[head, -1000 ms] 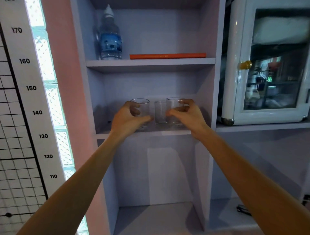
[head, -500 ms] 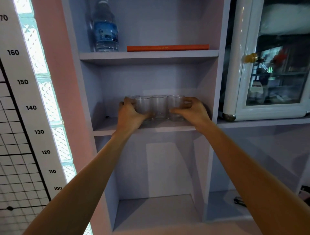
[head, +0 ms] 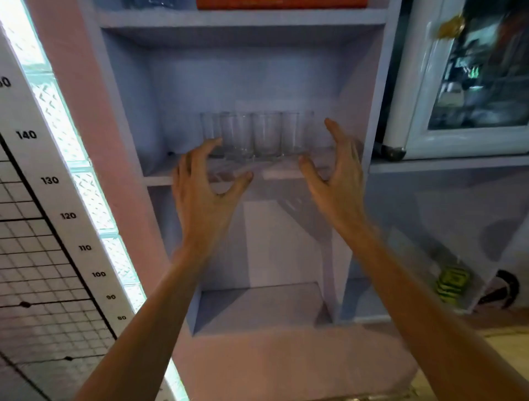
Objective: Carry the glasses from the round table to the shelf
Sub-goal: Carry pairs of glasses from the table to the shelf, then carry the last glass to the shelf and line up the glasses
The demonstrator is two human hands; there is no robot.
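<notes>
Both hands have released: left hand (head: 204, 183) and right hand (head: 336, 174) are spread wide and empty. The glasses (head: 257, 134) stand in a row on the shelf (head: 160, 179), just beyond the fingertips. This delivery appears complete.

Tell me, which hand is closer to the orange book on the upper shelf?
Right. The right hand reaches higher, below the orange book's right part; the left hand sits lower and further left.

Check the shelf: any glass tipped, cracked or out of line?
Nothing stands out. The glasses stand upright in a tight row on the shelf. Both the left hand and right hand are open, holding nothing. Blur hides fine cracks.
</notes>
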